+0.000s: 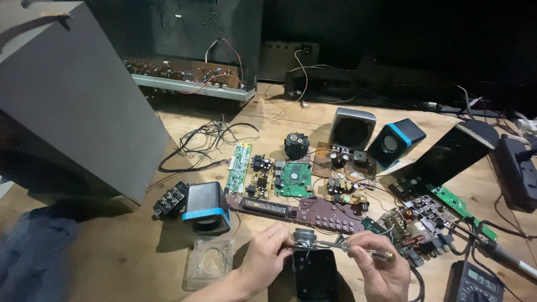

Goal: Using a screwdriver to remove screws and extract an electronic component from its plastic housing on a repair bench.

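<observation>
The small speaker driver, seemingly light and fragile, is pinched at its rim by the left hand above the black speaker housing, while a soldering iron is gripped by the right hand.

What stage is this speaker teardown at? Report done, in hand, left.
Done: the clear plastic cover lies apart on the wooden table, and bare circuit boards are spread out. In hand: the left hand steadies a small round speaker driver on the black housing; the right hand works a metal tool at it. Left: the driver still sits on the housing.
</observation>
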